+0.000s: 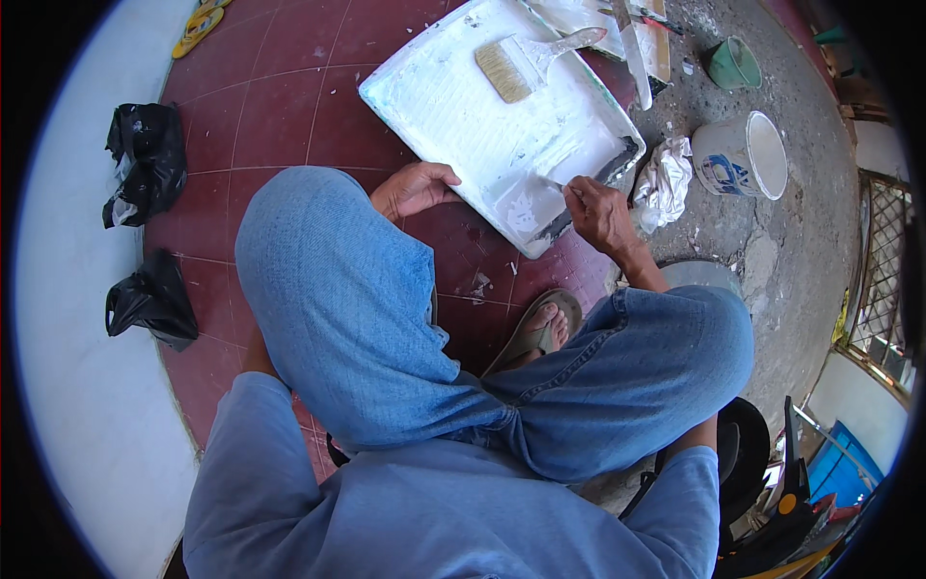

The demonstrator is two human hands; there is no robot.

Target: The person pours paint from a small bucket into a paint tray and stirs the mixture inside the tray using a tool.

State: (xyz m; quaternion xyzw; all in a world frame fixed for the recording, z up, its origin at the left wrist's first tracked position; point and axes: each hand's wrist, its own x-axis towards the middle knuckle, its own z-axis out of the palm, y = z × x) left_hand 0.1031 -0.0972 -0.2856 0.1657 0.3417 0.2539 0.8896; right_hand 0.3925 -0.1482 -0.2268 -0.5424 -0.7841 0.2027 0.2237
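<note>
A white, paint-smeared tray (pixel 439 92) lies tilted across the red tiles in front of my knees. My left hand (pixel 417 190) grips its near left edge, thumb at the rim and the other fingers partly hidden. Over the tray's near right end, my right hand (pixel 603 217) is closed in a pinch. A thin greyish tip pokes out from its fingers toward a wet white patch (pixel 521 210) in the tray; the rest of that thing is hidden. Farther up, a wide paintbrush (pixel 511 69) with pale bristles and a whitish handle rests in the tray.
Right of the tray stand a white bucket (pixel 741 154), a crumpled silvery wrapper (pixel 664 183) and a small green pot (pixel 733 64). A long flat blade (pixel 636 64) lies beyond the tray. Black plastic bags (pixel 152 301) sit by the white wall at left; yellow sandals (pixel 199 27) lie far left.
</note>
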